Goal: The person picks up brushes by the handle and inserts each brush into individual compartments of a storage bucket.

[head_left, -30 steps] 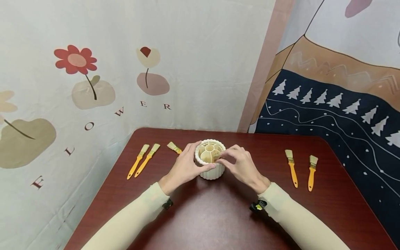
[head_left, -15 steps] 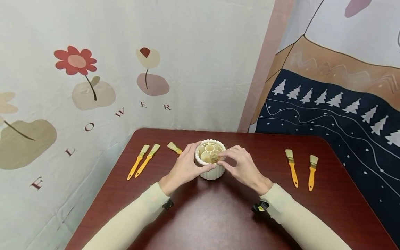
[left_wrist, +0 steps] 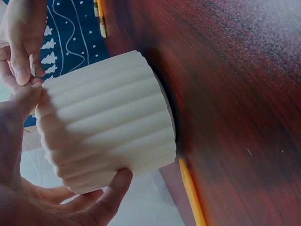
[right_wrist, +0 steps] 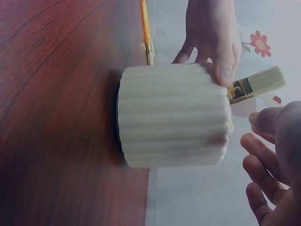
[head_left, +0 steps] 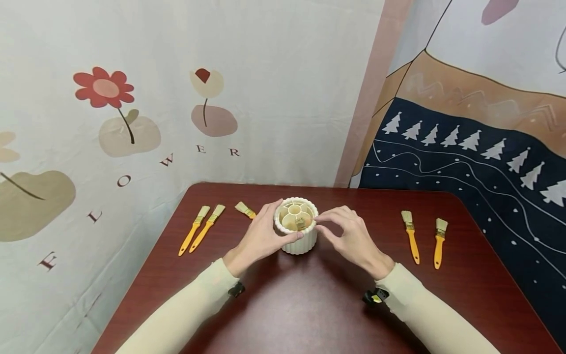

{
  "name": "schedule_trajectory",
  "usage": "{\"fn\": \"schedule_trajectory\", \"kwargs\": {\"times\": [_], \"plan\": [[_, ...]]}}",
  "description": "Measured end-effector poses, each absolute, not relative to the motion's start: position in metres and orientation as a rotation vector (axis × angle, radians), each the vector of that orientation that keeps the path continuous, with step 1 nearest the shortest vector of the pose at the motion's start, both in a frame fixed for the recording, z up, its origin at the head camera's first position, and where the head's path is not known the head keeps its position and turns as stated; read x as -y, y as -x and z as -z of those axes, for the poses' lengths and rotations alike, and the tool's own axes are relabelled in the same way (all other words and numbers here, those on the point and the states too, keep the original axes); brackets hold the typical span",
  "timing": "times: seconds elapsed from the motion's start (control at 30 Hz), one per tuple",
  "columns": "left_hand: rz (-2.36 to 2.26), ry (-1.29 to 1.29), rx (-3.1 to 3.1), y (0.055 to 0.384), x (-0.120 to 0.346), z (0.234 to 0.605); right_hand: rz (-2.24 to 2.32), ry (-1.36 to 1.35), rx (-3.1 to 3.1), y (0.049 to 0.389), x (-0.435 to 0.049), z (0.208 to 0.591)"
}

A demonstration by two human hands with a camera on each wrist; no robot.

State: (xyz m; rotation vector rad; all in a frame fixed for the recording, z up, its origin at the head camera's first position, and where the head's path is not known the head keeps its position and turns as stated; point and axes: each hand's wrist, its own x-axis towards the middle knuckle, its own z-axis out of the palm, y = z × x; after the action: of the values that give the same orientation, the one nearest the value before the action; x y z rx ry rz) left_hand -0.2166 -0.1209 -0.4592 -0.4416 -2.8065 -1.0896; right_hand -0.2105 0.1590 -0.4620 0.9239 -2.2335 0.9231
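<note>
A cream ribbed round holder (head_left: 299, 245), split inside into petal-shaped compartments around a round centre, stands on the table. My left hand (head_left: 260, 239) grips its left side, thumb across the near rim and fingers around the far side. In the near compartment a paintbrush (right_wrist: 264, 81) stands bristles up, its bristles and metal band above the rim and its handle hidden inside. My right hand (head_left: 351, 241) is at the holder's right rim, thumb and forefinger apart. The right wrist view shows its fingers loosely bent, holding nothing, a little away from the brush.
Two yellow-handled paintbrushes (head_left: 194, 231) lie at the left of the dark red table (head_left: 287, 305). Another brush (head_left: 244, 210) lies partly behind my left hand. Two more paintbrushes (head_left: 411, 237) are at the right. Printed cloths (head_left: 283, 98) hang behind the table.
My right hand has let go of the brush in the holder's near compartment and drawn back slightly to the right. The left hand keeps its grip on the holder.
</note>
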Motion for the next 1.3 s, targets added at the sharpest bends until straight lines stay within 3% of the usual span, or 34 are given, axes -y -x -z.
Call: {"fn": "schedule_trajectory", "kwargs": {"times": [1.3], "plan": [[1.079, 0.192, 2.75, 0.195, 0.109, 0.456, -0.866, -0.748, 2.254, 0.195, -0.207, 0.456]]}}
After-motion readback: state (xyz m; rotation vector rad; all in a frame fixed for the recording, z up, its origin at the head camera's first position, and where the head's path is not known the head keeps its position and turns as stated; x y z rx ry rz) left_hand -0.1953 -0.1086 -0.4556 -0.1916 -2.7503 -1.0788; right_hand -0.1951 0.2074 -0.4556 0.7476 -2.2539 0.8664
